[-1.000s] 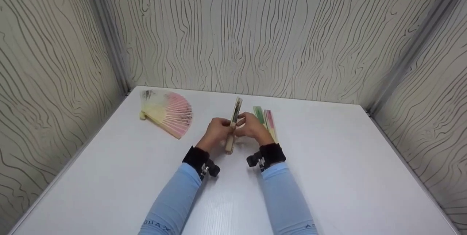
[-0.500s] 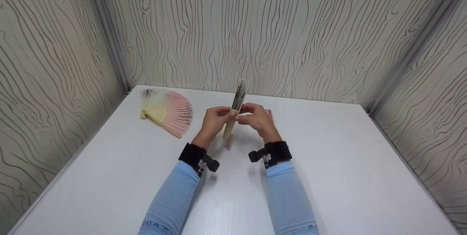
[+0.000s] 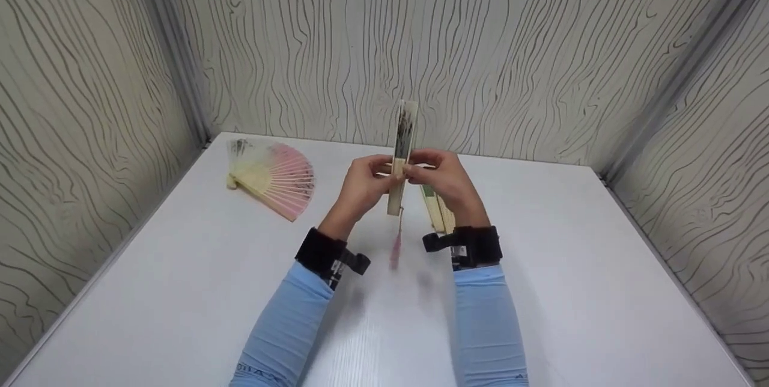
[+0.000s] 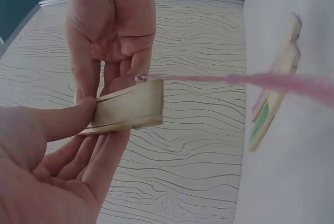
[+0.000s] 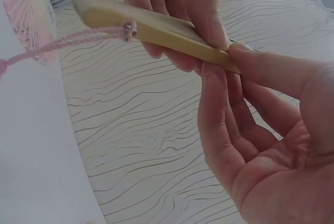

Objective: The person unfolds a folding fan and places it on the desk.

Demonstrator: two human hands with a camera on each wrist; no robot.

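Observation:
A folded hand fan with pale wooden ribs and a dark printed pattern is held nearly upright above the table. My left hand pinches it from the left between thumb and fingers. From the other side my right hand grips it too, thumb in front and fingers behind. Off its lower end hangs a pink tassel, which the left wrist view shows as a blurred pink strand. The right wrist view gives the fan's wooden edge with the cord knotted through it.
On the table's left lies a spread pink and white fan. Beneath my right hand a folded green fan lies beside another folded fan, partly covered. Wood-patterned walls close in the white table at the back and sides.
Both hands have lifted the folded fan up from the table and slightly right, turning it more upright. Its pink tassel now dangles free below.

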